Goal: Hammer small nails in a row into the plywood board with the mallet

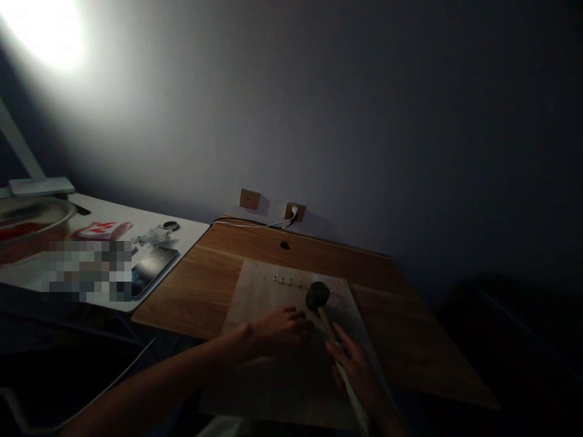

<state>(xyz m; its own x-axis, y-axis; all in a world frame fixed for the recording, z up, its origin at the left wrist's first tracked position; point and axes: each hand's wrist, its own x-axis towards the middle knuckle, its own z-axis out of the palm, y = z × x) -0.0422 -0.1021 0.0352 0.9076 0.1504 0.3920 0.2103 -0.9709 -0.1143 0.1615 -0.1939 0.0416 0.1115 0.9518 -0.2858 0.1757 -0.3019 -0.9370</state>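
Note:
My right hand is wrapped around the pale handle of a rubber mallet. Its dark round head is over the upper right part of a light board. Left of the mallet head, several small nails stand upright in a row near the board's far edge. My left hand is over the middle of the board, nearer to me than the nails, with its fingers curled together. Whether anything is between those fingers is hidden in the dim light.
The board lies on a wooden table against the wall, where a white plug sits in a socket. On a white table to the left are a phone-like dark slab, crumpled plastic, a red-and-white packet and a large clear bowl.

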